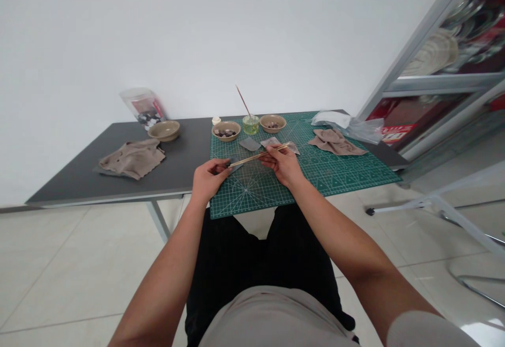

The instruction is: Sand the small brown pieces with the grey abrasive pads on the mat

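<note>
Thin pale wooden sticks (252,158) stretch between my two hands above the green cutting mat (268,186). My left hand (211,176) pinches their left end, near a small dark piece. Toward the right end, my right hand (281,164) has its fingers closed around them. Just beyond the sticks lie a translucent grey piece (250,144) and a patterned flat piece (270,141). Behind these are a bowl with dark pieces (226,131), a green-tinted glass (251,125) with a thin stick standing in it, and another bowl (272,123).
On the table's left are a brown cloth (134,158), a tan bowl (164,130) and a clear container (144,107). At the right lie another brown cloth (335,142) and a plastic bag (365,128). A white wall stands behind; a glass-fronted cabinet (430,81) is at right.
</note>
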A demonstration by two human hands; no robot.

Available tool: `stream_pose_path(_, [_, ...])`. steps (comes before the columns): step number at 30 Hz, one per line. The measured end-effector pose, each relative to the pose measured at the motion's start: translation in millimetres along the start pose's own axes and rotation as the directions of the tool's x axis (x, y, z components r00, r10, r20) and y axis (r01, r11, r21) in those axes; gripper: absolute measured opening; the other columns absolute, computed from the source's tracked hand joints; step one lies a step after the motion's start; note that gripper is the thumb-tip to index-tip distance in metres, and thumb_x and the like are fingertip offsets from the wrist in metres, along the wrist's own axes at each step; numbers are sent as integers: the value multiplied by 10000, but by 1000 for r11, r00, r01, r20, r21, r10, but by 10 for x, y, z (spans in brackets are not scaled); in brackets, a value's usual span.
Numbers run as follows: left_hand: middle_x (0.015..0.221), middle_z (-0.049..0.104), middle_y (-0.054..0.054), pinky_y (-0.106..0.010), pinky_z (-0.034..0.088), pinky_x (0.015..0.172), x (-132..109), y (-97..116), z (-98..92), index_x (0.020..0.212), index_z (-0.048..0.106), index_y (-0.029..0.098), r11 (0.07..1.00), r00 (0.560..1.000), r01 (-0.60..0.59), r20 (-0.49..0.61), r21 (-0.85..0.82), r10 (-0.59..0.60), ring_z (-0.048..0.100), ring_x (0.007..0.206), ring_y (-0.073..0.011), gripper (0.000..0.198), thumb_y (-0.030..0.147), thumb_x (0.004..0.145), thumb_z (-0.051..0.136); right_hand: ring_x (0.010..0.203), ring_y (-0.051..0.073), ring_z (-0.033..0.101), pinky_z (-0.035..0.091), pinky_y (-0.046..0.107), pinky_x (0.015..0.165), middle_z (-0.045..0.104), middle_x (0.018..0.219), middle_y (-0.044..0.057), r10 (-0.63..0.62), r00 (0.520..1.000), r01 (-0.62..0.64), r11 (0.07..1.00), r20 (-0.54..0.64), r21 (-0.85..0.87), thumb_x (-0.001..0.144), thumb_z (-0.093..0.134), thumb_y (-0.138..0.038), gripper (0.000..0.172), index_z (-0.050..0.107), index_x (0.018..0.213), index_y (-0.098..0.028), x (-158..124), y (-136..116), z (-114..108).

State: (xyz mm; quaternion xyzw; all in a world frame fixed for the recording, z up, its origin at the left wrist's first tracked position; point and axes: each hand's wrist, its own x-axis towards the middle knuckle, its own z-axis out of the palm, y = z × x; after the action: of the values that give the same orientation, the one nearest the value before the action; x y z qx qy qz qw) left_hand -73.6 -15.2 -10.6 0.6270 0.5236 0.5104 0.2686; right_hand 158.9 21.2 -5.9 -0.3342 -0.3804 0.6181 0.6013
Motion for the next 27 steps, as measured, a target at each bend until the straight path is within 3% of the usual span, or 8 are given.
stream_pose_path(9, [683,674,-4,-256,499,619,-7,16,6,964,770,180,999,999,31,23,20,-32,583,602,-122,345,391,691,779,676,187,723,597,264,570,745,751,26,-16,1000,14,998,-26,-57,674,822,-521,380,675,828,-207,-20,8,8])
stream_pose_path(15, [678,669,-4,-253,485,613,-16,39,4,959,771,178,1000,1000,7,24,28,-8,571,593,-116,333,383,696,772,626,161,705,587,230,537,735,701,12,-47,998,47,999,-37,-10,631,858,-489,359,689,766,-202,-19,7,10])
stream_pose_path(20, [666,663,-2,-244,471,597,-10,56,1,954,772,173,999,1000,8,30,38,-9,558,586,-112,334,379,691,777,656,163,713,608,252,594,741,725,8,-49,998,48,999,-38,-17,669,846,-468,331,676,789,-211,-27,1,23])
stream_pose_path(27, [689,677,-18,-254,484,605,-3,13,4,957,768,159,999,999,28,33,-20,-27,572,599,-118,379,409,673,792,631,165,704,591,255,562,731,711,7,-33,998,31,999,-45,-43,688,827,-476,319,671,784,-215,-25,-5,17])
